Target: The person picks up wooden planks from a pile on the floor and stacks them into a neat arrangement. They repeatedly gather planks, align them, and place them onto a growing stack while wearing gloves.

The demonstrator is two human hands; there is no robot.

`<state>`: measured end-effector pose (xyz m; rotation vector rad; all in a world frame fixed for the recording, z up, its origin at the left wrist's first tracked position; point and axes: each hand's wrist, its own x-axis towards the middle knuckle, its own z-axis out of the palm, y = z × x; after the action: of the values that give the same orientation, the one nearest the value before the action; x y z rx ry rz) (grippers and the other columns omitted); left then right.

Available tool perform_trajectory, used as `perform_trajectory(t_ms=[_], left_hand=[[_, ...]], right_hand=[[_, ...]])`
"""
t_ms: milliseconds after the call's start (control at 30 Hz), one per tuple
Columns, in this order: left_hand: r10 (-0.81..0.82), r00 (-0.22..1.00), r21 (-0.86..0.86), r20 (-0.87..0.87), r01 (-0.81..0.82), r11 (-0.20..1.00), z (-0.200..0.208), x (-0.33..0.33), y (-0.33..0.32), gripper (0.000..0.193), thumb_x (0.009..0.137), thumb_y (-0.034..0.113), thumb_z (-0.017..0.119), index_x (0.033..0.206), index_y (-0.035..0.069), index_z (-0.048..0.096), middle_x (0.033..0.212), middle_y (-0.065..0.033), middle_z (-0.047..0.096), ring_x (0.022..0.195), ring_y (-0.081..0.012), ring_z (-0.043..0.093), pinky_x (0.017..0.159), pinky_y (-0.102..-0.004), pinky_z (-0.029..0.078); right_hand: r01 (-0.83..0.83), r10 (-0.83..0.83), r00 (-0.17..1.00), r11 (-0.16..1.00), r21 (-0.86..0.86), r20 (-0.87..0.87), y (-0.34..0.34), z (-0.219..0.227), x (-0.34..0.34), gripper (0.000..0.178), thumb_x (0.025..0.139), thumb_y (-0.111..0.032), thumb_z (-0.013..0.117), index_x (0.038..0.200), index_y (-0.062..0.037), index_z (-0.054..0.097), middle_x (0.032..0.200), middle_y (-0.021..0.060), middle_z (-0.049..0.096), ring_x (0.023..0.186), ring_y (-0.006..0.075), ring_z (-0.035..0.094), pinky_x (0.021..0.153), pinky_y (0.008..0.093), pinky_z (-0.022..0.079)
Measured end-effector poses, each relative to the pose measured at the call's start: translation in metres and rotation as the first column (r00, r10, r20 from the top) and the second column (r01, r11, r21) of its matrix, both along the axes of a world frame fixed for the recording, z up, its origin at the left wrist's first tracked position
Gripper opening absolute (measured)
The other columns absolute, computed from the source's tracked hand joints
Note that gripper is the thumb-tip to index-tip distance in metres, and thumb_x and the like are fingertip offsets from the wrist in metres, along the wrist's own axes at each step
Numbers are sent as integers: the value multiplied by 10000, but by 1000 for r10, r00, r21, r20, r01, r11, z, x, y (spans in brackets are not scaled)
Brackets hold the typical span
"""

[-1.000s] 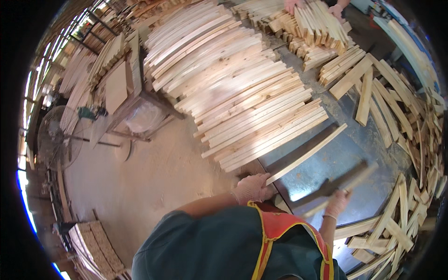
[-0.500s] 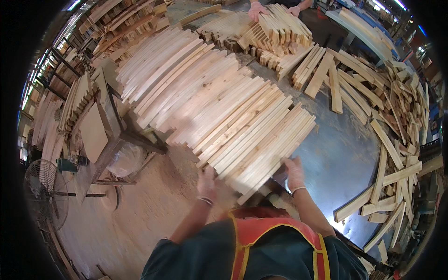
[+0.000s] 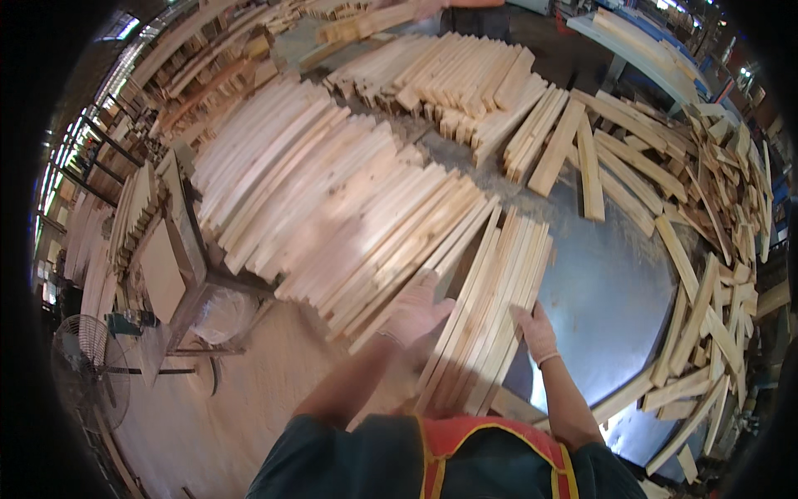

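A bundle of pale wooden slats (image 3: 490, 303) stands apart from the long row of slats (image 3: 332, 200), turned at an angle to it, its near end close to my body. My gloved right hand (image 3: 536, 333) grips the bundle's right side, its fingers on the outer slat. In the gap between row and bundle is my gloved left hand (image 3: 416, 312), fingers spread. It lies next to the near ends of the row, its fingertips close to the bundle's left side; whether they touch it I cannot tell.
A heap of loose wood strips (image 3: 706, 283) covers the right side of the metal tabletop (image 3: 603, 274). More stacked slats (image 3: 474, 75) lie at the far side, where another person's hand (image 3: 428, 8) is by a board. A floor fan (image 3: 87, 366) stands at the left.
The bundle at the row's right end has separated and swung toward my body. My left hand has moved right and away from me into the gap. The other person's hands have left the far stack.
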<state>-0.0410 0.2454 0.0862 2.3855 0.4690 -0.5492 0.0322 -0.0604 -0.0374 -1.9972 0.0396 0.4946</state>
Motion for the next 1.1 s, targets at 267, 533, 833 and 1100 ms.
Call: perform_trajectory(t_ms=[267, 533, 833, 1100], left_hand=[[152, 981, -169, -120, -171, 971, -68, 66, -52, 1149, 834, 656, 783, 1626, -50, 343, 1644, -320, 384, 1492, -440, 459, 1222, -453, 420], [111, 923, -100, 369, -80, 992, 65, 101, -69, 1157, 820, 599, 802, 1625, -66, 302, 1563, -332, 438, 1423, -466, 496, 1179, -478, 454], [113, 382, -156, 917, 84, 984, 168, 103, 66, 1059, 824, 428, 838, 1653, 22, 319, 1561, -270, 483, 1421, -429, 509, 1199, -481, 435], [-714, 657, 880, -242, 459, 124, 17, 17, 295, 835, 1012, 195, 600, 1714, 64, 167, 1703, -102, 381, 1528, -265, 398, 1275, -432, 328]], right_hand=[[20, 30, 967, 981, 193, -253, 9, 14, 16, 802, 910, -545, 794, 1434, 24, 583, 1207, 188, 764, 1097, 283, 718, 975, 377, 535], [87, -124, 992, 824, 559, 28, 17, 145, 54, 702, 947, -301, 837, 1490, 15, 522, 1345, 96, 675, 1193, 208, 635, 1039, 350, 522], [-45, -264, 872, 794, 606, 412, 130, 244, 87, 684, 942, -249, 813, 1497, 4, 502, 1372, 80, 648, 1305, 186, 581, 1173, 379, 433], [-280, 378, 550, 924, -262, 745, 304, 54, -29, 749, 908, -181, 714, 1572, 14, 429, 1551, 210, 519, 1493, 303, 448, 1269, 458, 334]])
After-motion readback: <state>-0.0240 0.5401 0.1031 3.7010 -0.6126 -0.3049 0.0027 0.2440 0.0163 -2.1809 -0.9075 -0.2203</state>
